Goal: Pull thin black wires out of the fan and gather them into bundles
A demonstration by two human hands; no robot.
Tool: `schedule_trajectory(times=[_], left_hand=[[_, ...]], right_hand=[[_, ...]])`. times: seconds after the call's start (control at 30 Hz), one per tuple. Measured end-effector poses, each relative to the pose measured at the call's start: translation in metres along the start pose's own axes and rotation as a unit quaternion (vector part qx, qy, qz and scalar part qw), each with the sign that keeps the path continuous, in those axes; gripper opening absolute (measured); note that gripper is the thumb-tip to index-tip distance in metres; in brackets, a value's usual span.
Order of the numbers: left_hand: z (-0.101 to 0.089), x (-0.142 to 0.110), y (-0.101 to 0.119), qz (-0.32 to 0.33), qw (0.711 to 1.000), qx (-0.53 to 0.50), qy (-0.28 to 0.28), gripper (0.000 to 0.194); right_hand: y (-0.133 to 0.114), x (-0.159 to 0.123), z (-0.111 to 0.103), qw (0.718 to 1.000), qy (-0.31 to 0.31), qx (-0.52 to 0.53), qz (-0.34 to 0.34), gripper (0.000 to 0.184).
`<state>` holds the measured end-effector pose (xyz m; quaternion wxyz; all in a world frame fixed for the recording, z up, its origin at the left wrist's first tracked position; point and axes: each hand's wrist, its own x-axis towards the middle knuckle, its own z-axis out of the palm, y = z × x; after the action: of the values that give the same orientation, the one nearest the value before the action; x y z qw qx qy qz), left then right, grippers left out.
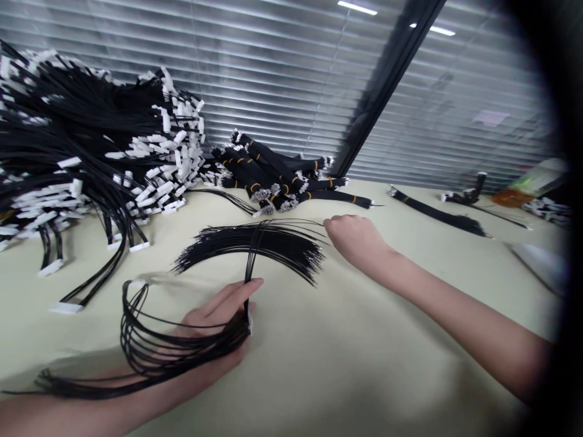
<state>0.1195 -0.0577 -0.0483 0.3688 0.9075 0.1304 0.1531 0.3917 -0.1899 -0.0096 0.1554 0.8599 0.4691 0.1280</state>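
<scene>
My left hand (pixel 218 328) lies low on the pale table and grips a bunch of thin black wires (pixel 155 346) that loop back over my wrist. A few of those wires rise from my fingers to a fanned pile of loose black wires (pixel 255 243) in the middle of the table. My right hand (pixel 353 237) reaches in from the right with its fingers closed at the right end of that fan, pinching at a wire tip.
A big heap of black cables with white connectors (pixel 91 152) fills the left. Banded black wire bundles (pixel 273 173) lie at the back centre, and one more bundle (pixel 437 212) lies to the right. Window blinds (pixel 282 73) stand behind the table (pixel 355 364).
</scene>
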Motion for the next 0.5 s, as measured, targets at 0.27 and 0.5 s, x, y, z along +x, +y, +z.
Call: schedule_trajectory(times=[0.27, 0.5], left_hand=[[0.002, -0.001, 0.001, 0.001, 1.000, -0.003, 0.017, 0.059], [0.004, 0.001, 0.002, 0.009, 0.999, 0.019, 0.040, 0.059]], right_hand=[[0.007, 0.005, -0.001, 0.983, -0.044, 0.176, 0.026, 0.012], [0.020, 0.003, -0.010, 0.673, -0.246, 0.696, 0.036, 0.016]])
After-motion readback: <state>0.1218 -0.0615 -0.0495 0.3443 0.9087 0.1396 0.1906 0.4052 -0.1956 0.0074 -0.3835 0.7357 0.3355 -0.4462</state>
